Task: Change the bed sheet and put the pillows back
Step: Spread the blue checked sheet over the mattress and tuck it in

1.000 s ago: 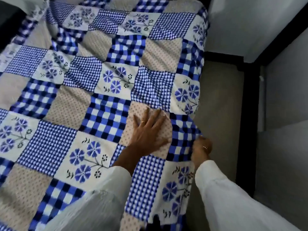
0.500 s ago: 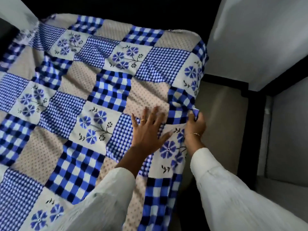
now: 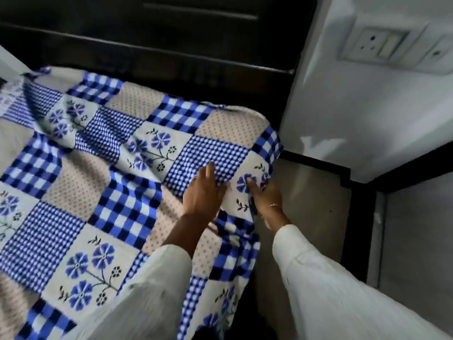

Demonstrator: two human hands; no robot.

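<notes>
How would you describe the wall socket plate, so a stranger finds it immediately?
Start at the dark headboard behind the patchwork bed sheet, then look right along the pale wall. The socket plate sits high there, a pale rectangular panel with small round holes.

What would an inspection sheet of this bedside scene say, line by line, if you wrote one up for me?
Surface: bed, covered to its far right corner by the sheet; mattress hidden.
Job's things: blue, white and beige patchwork bed sheet, spread out, wrinkled at the left, right edge hanging over the bed's side. No pillows in view.
Clutter: nothing seen.
Grips: left hand rests on the sheet, fingers mostly straight. Right hand at the sheet's right edge, fingers on the flower patch; whether it pinches cloth is unclear.
Cables: nothing seen.
Surroundings: dark headboard beyond the bed, white wall with a switch plate, beige floor beside the bed.
</notes>
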